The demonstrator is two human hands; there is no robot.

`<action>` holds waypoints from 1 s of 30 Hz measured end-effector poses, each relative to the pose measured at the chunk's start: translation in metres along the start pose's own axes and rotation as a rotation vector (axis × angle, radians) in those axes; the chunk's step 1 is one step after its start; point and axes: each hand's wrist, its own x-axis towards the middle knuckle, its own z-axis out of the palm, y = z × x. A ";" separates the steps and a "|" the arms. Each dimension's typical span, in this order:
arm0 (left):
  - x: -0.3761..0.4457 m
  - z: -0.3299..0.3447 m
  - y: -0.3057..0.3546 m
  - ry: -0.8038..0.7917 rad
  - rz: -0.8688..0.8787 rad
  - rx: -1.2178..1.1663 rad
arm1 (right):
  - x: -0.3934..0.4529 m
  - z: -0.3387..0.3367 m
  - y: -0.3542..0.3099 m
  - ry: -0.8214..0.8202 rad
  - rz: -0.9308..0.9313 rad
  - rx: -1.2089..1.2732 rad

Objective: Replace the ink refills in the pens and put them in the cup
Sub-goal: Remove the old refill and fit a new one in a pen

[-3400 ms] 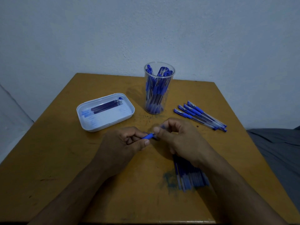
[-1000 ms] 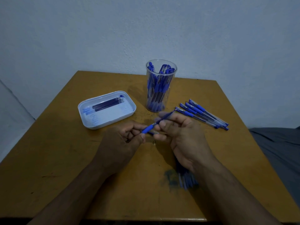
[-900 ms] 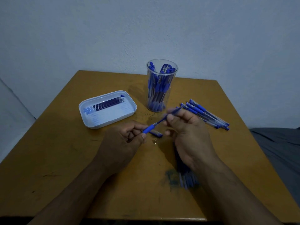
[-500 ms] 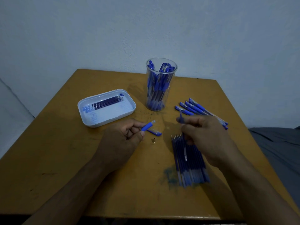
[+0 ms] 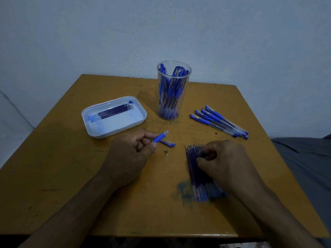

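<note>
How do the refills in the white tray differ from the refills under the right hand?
The refills in the white tray are few and untouched; the refills on the table are many, with the right hand on them. The tray ones lie nearly crosswise, the table ones point away. Both are thin and blue.

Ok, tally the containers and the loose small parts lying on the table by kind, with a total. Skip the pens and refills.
Cup: 1
Tray: 1
Cap: 1
Brass tip: 1
Total: 4
</note>
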 end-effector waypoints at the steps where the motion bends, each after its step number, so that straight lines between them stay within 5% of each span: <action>1: 0.000 0.000 0.000 0.001 0.002 -0.002 | 0.000 0.000 0.000 0.003 -0.009 -0.022; 30: 0.000 0.001 -0.002 0.000 0.009 -0.002 | -0.003 0.005 -0.002 -0.004 -0.023 -0.081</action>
